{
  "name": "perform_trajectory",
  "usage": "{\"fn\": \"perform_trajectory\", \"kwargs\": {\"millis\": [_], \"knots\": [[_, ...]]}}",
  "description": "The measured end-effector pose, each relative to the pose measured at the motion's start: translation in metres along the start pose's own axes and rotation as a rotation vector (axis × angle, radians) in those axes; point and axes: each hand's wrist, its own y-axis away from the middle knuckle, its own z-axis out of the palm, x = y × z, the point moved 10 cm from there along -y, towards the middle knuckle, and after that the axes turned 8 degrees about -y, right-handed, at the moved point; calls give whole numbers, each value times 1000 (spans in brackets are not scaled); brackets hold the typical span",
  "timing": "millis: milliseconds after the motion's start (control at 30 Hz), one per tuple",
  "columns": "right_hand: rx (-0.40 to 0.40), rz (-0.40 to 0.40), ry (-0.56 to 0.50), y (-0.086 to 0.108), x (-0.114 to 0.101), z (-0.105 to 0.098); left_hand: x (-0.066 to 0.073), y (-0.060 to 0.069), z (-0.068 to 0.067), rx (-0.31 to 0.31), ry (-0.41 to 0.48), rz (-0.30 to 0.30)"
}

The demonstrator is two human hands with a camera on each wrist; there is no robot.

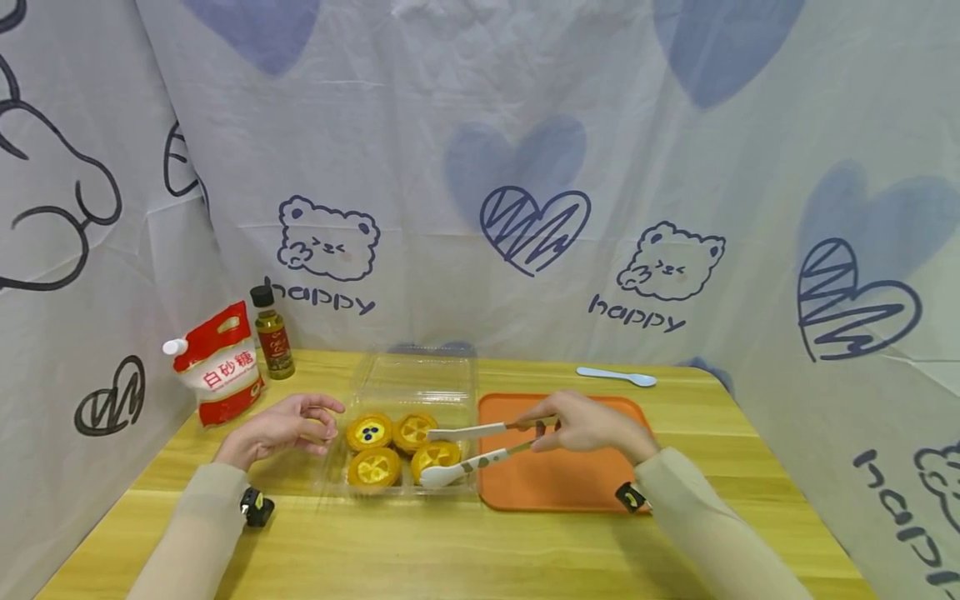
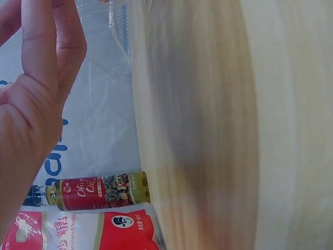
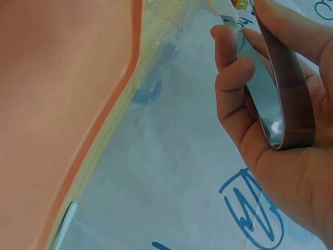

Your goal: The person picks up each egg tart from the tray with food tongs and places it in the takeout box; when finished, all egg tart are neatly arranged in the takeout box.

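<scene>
My right hand (image 1: 581, 425) grips a pair of tongs (image 1: 480, 431) with metal handles and pale tips. The spread tips stand over the right-hand egg tarts in a clear plastic clamshell box (image 1: 416, 379), whose lid is up. One tip is at the front right tart (image 1: 437, 457); whether it touches is unclear. In the right wrist view, fingers and thumb wrap the bent metal of the tongs (image 3: 276, 104). A back left tart (image 1: 370, 432) bears dark berries. Just left of the box hovers my left hand (image 1: 288, 427), fingers loosely bent, holding nothing.
An orange tray (image 1: 555, 492) lies right of the box, under my right hand. Behind it is a pale blue spoon (image 1: 615, 377). A sugar bag (image 1: 225, 367) and an olive oil bottle (image 1: 273, 337) stand at the back left, near the printed cloth (image 1: 420, 250).
</scene>
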Motion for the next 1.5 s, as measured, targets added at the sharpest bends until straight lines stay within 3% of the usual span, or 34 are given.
{"fn": "perform_trajectory", "kwargs": {"millis": [200, 700, 1500], "knots": [[-12, -17, 20, -4, -4, 3, 0, 0, 1, -7, 3, 3], [-35, 38, -9, -1, 1, -1, -1, 1, 0, -2, 6, 1], [-19, 4, -25, 0, 1, -4, -1, 0, 1, -8, 10, 1]]}}
